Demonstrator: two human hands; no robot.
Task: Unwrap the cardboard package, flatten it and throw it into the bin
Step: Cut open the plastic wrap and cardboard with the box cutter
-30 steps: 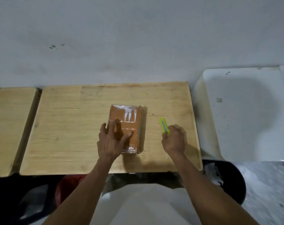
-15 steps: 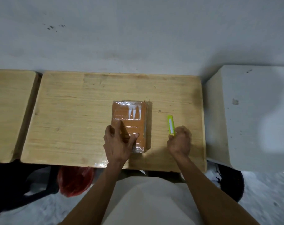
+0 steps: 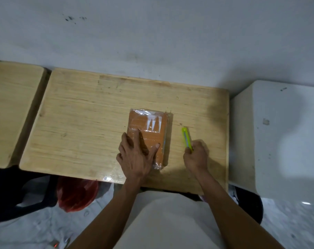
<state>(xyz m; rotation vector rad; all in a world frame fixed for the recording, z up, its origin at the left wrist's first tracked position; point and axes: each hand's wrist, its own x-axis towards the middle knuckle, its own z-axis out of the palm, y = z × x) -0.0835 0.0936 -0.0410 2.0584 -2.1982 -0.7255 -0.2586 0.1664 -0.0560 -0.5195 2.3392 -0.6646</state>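
Note:
A flat orange-brown cardboard package (image 3: 150, 121) wrapped in shiny clear plastic lies on the wooden table (image 3: 80, 126), near its middle. My left hand (image 3: 136, 155) rests flat on the package's near half, fingers spread, pressing it down. My right hand (image 3: 195, 155) is to the right of the package, closed around a yellow-green utility knife (image 3: 186, 136) whose tip points away from me. The knife is apart from the package. A black bin (image 3: 249, 202) shows partly under the table's right end.
A second wooden table (image 3: 12, 108) stands to the left with a narrow gap between. A white block (image 3: 278, 141) stands at the right. A red plastic bag (image 3: 77, 193) hangs below the table's front edge. A grey wall runs behind.
Both hands have kept their hold while the camera has shifted. The knife in my right hand now points more upright, away from me.

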